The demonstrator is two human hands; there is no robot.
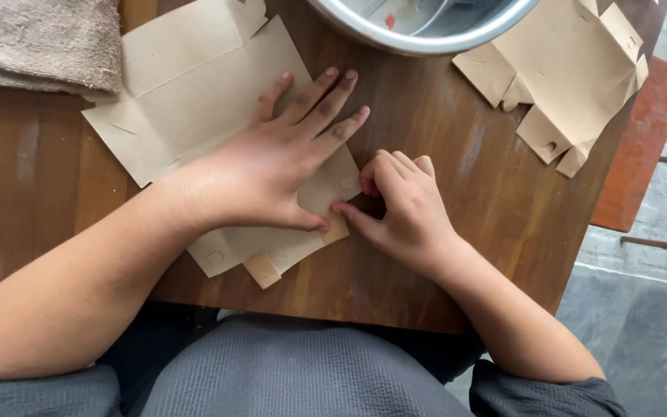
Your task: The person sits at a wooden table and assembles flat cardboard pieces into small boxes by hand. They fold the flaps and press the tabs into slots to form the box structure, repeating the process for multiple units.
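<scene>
A flat brown cardboard box blank [194, 100] lies on the wooden table [441, 232] in front of me. My left hand [272, 166] lies flat on it, fingers spread, pressing the sheet down. My right hand [403, 205] is curled at the blank's right edge, its fingertips pinching and creasing a small flap [340, 185] beside my left thumb. Small tabs of the blank stick out below my left hand, near the table's front edge.
A second flat cardboard blank [573, 77] lies at the table's far right. A round metal bowl [418, 35] stands at the back centre. A folded beige towel [40, 42] sits at the back left. A reddish stool [642, 147] stands right of the table.
</scene>
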